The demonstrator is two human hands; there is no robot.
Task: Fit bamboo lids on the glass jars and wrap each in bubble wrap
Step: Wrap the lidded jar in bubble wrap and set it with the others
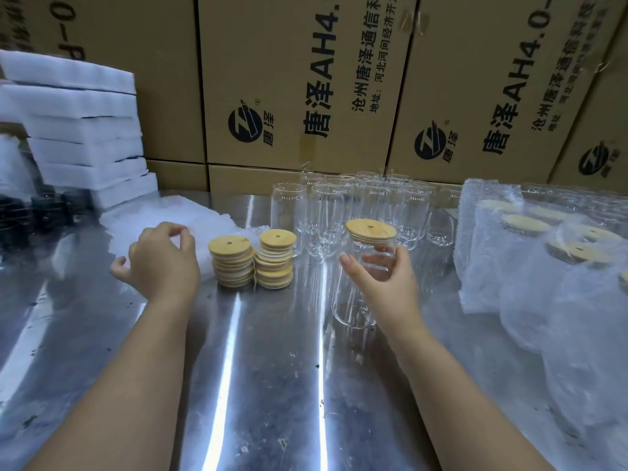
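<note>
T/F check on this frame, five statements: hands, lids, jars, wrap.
1. The right hand holds a jar with a lid on it. True.
2. Three stacks of lids stand on the table. False: two stacks stand side by side.
3. The left hand grips a lid. False: it reaches over the bubble wrap, left of the stacks.
4. Unlidded jars stand behind the stacks. True.
5. Wrapped jars lie at the left. False: they are at the right.
</note>
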